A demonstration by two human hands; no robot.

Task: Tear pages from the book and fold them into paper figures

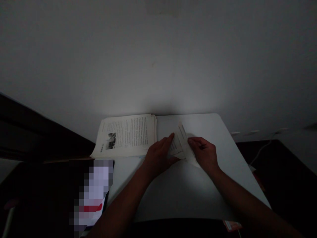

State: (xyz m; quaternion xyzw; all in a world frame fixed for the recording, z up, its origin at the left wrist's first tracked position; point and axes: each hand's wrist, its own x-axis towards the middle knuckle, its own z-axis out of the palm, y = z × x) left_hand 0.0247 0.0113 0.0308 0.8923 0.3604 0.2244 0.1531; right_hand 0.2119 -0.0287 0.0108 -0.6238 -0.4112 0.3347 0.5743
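A printed sheet of paper [184, 143], partly folded with one flap standing up, is between my hands on the white table. My left hand [158, 155] holds its left side, the fingers reaching up along the paper and the thumb at its lower edge. On the other side, my right hand [204, 152] pinches the paper's right edge between thumb and fingertips. Part of the sheet is hidden behind my left fingers. Left of it lies a stack of printed pages [128, 135], the top one with text and a small dark photo.
The white table [198, 198] stands against a pale wall [158, 66]. At its left front edge is a phone-like screen [96, 195], mostly blurred out. A white cable [262, 148] runs along the right, and a reddish packet [232, 226] shows below the front edge.
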